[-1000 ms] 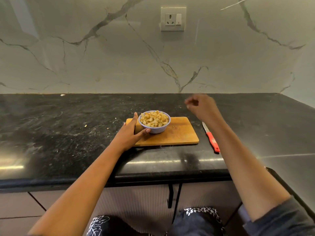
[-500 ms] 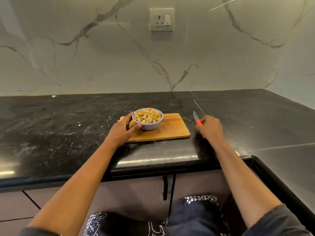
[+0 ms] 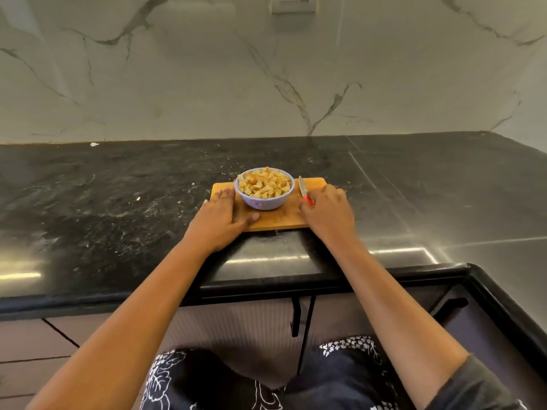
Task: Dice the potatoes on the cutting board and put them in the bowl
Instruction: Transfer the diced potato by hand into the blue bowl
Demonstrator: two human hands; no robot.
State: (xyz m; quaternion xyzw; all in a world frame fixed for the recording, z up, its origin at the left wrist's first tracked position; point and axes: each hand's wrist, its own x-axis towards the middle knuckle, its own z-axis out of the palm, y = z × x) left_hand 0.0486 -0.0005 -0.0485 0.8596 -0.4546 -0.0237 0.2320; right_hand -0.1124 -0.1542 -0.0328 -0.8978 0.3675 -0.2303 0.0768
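Observation:
A pale blue bowl (image 3: 264, 199) heaped with diced potato (image 3: 264, 182) stands on the wooden cutting board (image 3: 281, 218) on the black counter. My left hand (image 3: 222, 216) lies flat on the board's left end, fingers beside the bowl and thumb stretched out in front of it. My right hand (image 3: 328, 210) rests on the board's right part and holds the red-handled knife (image 3: 303, 190), whose blade points away, just right of the bowl. Most of the handle is hidden under my fingers.
The black stone counter (image 3: 118, 196) runs left and right of the board, with small crumbs scattered on it. A marble wall with a socket (image 3: 293, 2) stands behind. The counter's front edge (image 3: 266, 287) is near my body, and the counter turns a corner at the right.
My right hand took the knife from the counter right of the board and brought it onto the board beside the bowl. My left hand dropped from the bowl's side to lie flat on the board.

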